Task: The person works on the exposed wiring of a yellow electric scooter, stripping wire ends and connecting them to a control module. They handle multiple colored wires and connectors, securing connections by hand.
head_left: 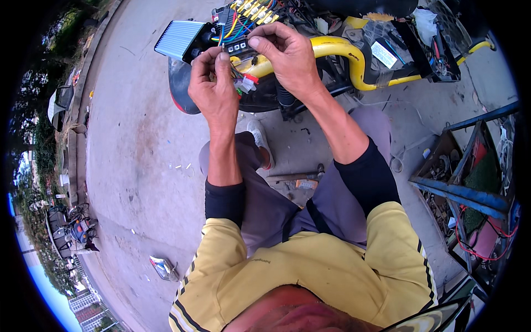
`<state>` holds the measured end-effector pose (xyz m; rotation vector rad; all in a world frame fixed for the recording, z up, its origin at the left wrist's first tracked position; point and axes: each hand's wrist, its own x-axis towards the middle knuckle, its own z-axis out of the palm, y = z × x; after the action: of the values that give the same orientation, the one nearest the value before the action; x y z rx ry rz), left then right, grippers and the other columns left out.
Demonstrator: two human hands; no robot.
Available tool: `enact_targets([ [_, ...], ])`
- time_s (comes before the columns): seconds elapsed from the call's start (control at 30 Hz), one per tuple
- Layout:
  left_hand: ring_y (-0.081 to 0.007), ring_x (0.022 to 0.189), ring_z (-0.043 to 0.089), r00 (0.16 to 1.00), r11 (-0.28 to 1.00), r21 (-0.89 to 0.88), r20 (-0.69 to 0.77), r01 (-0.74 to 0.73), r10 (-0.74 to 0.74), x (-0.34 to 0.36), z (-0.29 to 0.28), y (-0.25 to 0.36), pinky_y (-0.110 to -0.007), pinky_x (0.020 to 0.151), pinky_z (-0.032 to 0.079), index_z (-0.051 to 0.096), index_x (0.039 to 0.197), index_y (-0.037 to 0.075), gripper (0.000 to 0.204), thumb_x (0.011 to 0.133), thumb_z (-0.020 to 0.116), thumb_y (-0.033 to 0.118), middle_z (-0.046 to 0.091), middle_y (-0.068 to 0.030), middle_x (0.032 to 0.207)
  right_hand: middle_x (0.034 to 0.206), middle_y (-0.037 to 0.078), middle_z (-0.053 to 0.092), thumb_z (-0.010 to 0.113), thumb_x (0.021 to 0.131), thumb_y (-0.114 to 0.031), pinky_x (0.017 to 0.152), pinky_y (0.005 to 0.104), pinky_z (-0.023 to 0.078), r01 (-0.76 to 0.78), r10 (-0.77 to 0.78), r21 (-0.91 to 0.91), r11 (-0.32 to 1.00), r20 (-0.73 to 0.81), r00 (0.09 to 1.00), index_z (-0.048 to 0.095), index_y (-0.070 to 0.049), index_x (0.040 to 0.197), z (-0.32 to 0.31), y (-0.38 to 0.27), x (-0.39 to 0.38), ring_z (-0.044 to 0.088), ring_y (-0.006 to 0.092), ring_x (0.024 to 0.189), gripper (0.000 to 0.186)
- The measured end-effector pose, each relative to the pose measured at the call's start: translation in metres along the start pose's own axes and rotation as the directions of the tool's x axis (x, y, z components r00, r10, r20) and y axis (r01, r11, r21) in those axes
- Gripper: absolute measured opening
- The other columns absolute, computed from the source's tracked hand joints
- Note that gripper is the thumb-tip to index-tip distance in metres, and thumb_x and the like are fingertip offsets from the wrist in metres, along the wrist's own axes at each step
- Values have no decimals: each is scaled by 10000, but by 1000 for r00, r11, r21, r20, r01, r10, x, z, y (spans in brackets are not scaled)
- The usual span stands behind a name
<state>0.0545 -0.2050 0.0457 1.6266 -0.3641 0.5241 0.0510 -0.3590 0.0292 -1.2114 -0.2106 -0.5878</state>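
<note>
My left hand (214,88) is closed in a pinch, thumb against forefinger, on the end of a thin wire (223,44). Close by on the right, my right hand (290,60) is also pinched; its fingertips are at the end of a black terminal block (238,47), and what they grip is hidden. Coloured wires run behind the block toward a finned silver controller box (182,40) and a row of yellow terminals (255,10). Below my fingers hang a red and white connector (247,83) and other plugs, beside a yellow frame tube (332,45).
The vehicle's yellow tube curves right toward a black tray (445,72) of tools. A blue metal rack (462,193) with clutter stands at the right. A small packet (164,268) lies on the concrete at the lower left, and an orange box (306,183) between my legs.
</note>
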Motion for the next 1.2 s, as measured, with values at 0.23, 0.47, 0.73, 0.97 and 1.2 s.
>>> enact_targets([
  [0.23, -86, 953, 690, 991, 978, 174, -46, -115, 124, 3, -7, 15, -243, 854, 561, 766, 1232, -30, 233, 1051, 763, 118, 772, -51, 1056, 928, 19, 758, 795, 996, -92, 761, 244, 558, 4, -3, -26, 1000, 7, 1000, 753, 15, 1104, -1, 0, 1, 676, 61, 836, 157],
  [0.47, -51, 855, 656, 996, 977, 198, 8, -85, 85, 16, -20, 28, -216, 789, 541, 762, 1177, -30, 165, 1062, 721, 80, 761, -27, 951, 923, 17, 759, 799, 998, -104, 754, 238, 550, 1, -1, -6, 1000, 0, 1000, 754, 12, 1108, -1, 1, 2, 672, 60, 834, 166],
  [0.73, -47, 726, 628, 987, 997, -15, 141, 76, -73, 28, -13, 33, -202, 635, 481, 723, 1193, -47, 191, 1054, 729, 85, 786, -65, 953, 944, 13, 760, 788, 1006, -93, 752, 235, 543, -16, 16, 1, 1000, 6, 1000, 749, 14, 1120, -1, -1, 2, 663, 55, 836, 161],
  [0.97, -39, 634, 579, 961, 966, -132, 194, 224, -197, 14, -15, 27, -201, 554, 429, 709, 1238, -40, 242, 1029, 748, 76, 779, -65, 927, 954, 5, 755, 771, 1018, -83, 760, 233, 536, -68, 69, -48, 997, 23, 997, 743, 12, 1127, -2, -5, -3, 657, 49, 852, 147],
  [1.2, -40, 585, 577, 947, 945, -157, 194, 288, -256, 16, -11, 31, -215, 504, 437, 722, 1178, -39, 178, 1008, 719, 15, 774, -90, 913, 965, -6, 733, 774, 1020, -104, 789, 248, 539, -99, 102, -71, 993, 37, 994, 730, -2, 1125, -2, -9, -4, 648, 57, 866, 153],
])
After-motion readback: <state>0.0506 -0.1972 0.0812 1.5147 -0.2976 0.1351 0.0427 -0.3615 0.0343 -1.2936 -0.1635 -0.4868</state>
